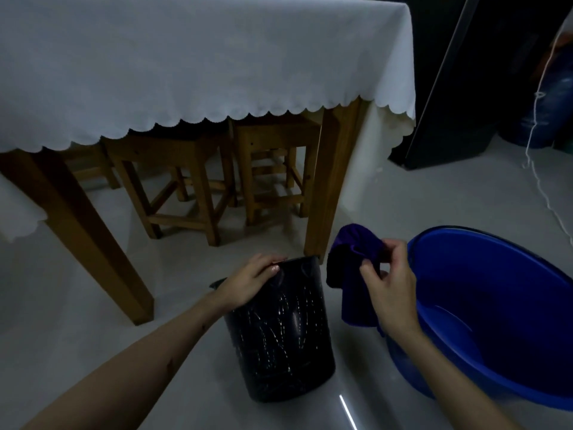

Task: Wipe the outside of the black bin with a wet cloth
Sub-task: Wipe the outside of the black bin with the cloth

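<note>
Bin (279,333) stands on the floor by the basin (496,305), left hand (248,282) gripping its rim, right hand (387,283) pinching the cloth (353,274) just beside; better to bunch it flat, then wipe downward in overlapping strokes

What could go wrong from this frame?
1. The bin is held only at its rim by the left hand and looks tilted; a hard wipe could tip or slide it on the glossy floor.
2. The cloth, pinched by the right hand, hangs beside the blue basin, not over it, so drips may wet the floor.
</note>
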Demonstrator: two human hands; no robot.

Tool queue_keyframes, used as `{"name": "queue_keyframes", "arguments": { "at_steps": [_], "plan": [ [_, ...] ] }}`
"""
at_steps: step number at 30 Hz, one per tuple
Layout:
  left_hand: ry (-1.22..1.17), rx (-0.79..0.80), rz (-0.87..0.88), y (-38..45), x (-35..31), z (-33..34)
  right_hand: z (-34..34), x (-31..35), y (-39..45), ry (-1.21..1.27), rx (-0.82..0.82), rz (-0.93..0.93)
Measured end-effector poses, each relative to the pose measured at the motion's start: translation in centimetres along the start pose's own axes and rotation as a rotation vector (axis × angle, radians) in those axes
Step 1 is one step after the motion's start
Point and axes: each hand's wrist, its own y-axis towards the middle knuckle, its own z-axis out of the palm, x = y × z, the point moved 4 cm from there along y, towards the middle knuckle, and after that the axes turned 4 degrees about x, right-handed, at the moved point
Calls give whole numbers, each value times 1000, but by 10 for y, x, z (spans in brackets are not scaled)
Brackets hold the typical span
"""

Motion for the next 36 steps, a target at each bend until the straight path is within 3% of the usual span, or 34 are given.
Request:
{"name": "queue_keyframes", "arguments": {
  "at_steps": [4, 6, 14, 20, 25, 36],
  "plan": [
    [387, 72, 138, 4, -4, 3, 12, -25, -10, 4, 7, -20],
    [437, 70, 198, 10, 2, 3, 21, -37, -12, -19, 34, -33],
    [443, 10, 266, 41, 33, 0, 78, -90, -16, -90, 107, -68],
    [459, -31, 384, 60, 38, 10, 112, -111, -30, -240, 114, -304],
    [360, -49, 413, 75, 43, 13, 126, -128, -46, -296, 193, -298],
    [305, -89, 436, 74, 48, 10, 140, -127, -49, -431, 168, -389]
  ]
}}
